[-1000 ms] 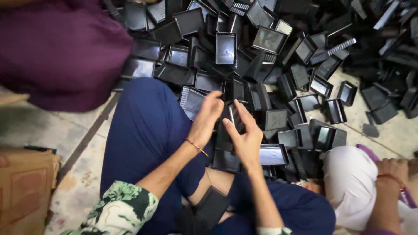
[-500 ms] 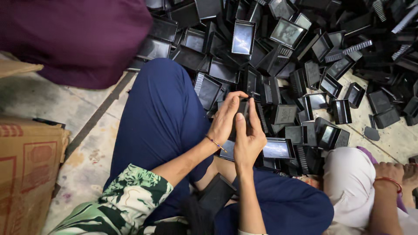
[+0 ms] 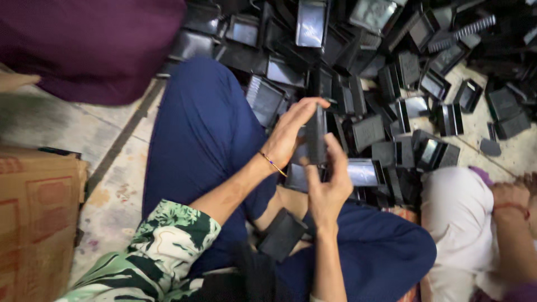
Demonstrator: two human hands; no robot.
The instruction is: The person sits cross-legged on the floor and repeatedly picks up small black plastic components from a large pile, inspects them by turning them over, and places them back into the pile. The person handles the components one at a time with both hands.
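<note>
Left hand (image 3: 291, 131) and right hand (image 3: 330, 182) both clamped on one small black tray (image 3: 316, 134), held upright over the blue-trousered knee (image 3: 207, 128) (big black tray pile (image 3: 391, 67) just behind), cardboard box (image 3: 33, 218) off left.

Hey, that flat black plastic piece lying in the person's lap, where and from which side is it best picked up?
Probably by its two long edges, coming from above. The flat black rectangular plastic piece lies tilted between the blue trouser legs, its broad face up and uncovered. Both the left hand and right hand are occupied with another black part.
</note>
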